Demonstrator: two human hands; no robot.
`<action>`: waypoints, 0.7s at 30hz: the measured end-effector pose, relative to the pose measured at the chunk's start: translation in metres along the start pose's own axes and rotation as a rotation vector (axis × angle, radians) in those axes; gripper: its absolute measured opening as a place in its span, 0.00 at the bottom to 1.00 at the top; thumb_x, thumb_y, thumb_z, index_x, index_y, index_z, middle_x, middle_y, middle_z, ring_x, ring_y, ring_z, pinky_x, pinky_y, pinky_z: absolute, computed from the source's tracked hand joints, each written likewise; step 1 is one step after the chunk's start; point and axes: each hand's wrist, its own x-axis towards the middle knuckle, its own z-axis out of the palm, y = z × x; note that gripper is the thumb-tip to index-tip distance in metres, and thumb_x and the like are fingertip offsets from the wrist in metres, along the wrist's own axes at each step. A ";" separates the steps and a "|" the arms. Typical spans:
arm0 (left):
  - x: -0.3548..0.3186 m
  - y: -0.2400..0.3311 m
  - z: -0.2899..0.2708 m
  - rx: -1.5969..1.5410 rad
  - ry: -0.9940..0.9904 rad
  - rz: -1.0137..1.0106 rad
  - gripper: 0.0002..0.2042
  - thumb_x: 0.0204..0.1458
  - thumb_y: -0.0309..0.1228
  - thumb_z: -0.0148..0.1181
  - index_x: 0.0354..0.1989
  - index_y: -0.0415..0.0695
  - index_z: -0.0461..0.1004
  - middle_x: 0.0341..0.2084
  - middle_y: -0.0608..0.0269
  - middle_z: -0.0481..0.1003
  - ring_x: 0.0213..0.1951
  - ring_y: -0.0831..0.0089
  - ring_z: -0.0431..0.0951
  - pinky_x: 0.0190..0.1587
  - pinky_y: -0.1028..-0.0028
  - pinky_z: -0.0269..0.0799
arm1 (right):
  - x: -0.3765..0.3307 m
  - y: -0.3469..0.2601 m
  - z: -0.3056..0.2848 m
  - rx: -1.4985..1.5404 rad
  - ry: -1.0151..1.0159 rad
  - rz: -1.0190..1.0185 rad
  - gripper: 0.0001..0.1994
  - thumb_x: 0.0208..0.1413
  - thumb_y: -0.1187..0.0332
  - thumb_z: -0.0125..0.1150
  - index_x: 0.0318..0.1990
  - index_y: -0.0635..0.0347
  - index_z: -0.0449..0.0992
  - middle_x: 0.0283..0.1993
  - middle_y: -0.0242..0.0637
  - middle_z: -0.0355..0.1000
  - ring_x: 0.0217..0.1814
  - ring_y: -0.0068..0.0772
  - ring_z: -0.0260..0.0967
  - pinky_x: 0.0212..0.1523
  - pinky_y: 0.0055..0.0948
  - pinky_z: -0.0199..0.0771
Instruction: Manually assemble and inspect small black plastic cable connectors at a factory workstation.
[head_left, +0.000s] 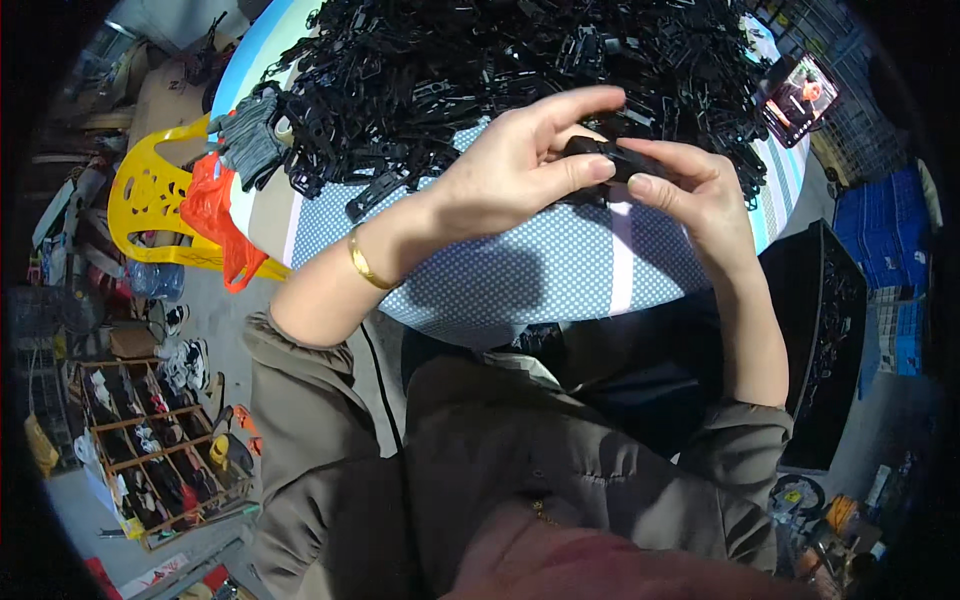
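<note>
Between my two hands, above the near side of the table, is a small black plastic part (622,160); its exact kind is hard to make out. My left hand (535,155) pinches its left end between thumb and fingers, with the index finger stretched out above it. The right end sits in the thumb and fingers of my right hand (695,190). Right behind them a large heap of black plastic clip-like pieces (420,90) covers the far part of the table. One loose piece (378,190) lies at the heap's near left edge.
The round table has a dotted, striped cloth (480,270). A phone (802,100) with a lit screen stands at its right edge, grey gloves (250,135) at its left. A yellow chair (150,200) with an orange bag (212,215), a black bin (825,340) and blue crates (885,235) surround it.
</note>
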 end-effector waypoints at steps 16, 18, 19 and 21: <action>-0.100 -0.002 -0.052 1.282 0.355 -0.248 0.19 0.43 0.28 0.61 0.44 0.36 0.66 0.35 0.48 0.72 0.36 0.54 0.74 0.38 0.67 0.70 | -0.012 0.009 0.008 -0.584 -0.206 -0.456 0.10 0.42 0.65 0.65 0.29 0.62 0.75 0.27 0.37 0.68 0.27 0.32 0.68 0.27 0.29 0.69; -0.080 -0.008 -0.037 1.268 0.334 -0.179 0.17 0.44 0.28 0.59 0.42 0.35 0.66 0.35 0.44 0.71 0.37 0.49 0.72 0.39 0.63 0.69 | -0.007 0.022 0.011 -0.714 -0.039 -0.569 0.10 0.42 0.66 0.64 0.28 0.63 0.75 0.28 0.37 0.68 0.29 0.34 0.68 0.28 0.30 0.69; -0.072 -0.012 -0.032 1.280 0.327 -0.146 0.16 0.44 0.27 0.59 0.42 0.35 0.66 0.34 0.45 0.71 0.36 0.49 0.72 0.38 0.63 0.69 | -0.004 0.027 0.013 -0.768 -0.015 -0.520 0.09 0.43 0.67 0.63 0.28 0.63 0.74 0.28 0.38 0.67 0.30 0.36 0.67 0.30 0.31 0.69; -0.052 -0.016 -0.022 1.217 0.329 0.003 0.15 0.44 0.26 0.58 0.41 0.36 0.67 0.32 0.46 0.71 0.35 0.50 0.73 0.38 0.62 0.69 | -0.002 0.029 0.014 -0.822 0.011 -0.472 0.08 0.43 0.68 0.62 0.28 0.63 0.74 0.29 0.39 0.67 0.31 0.37 0.67 0.31 0.32 0.70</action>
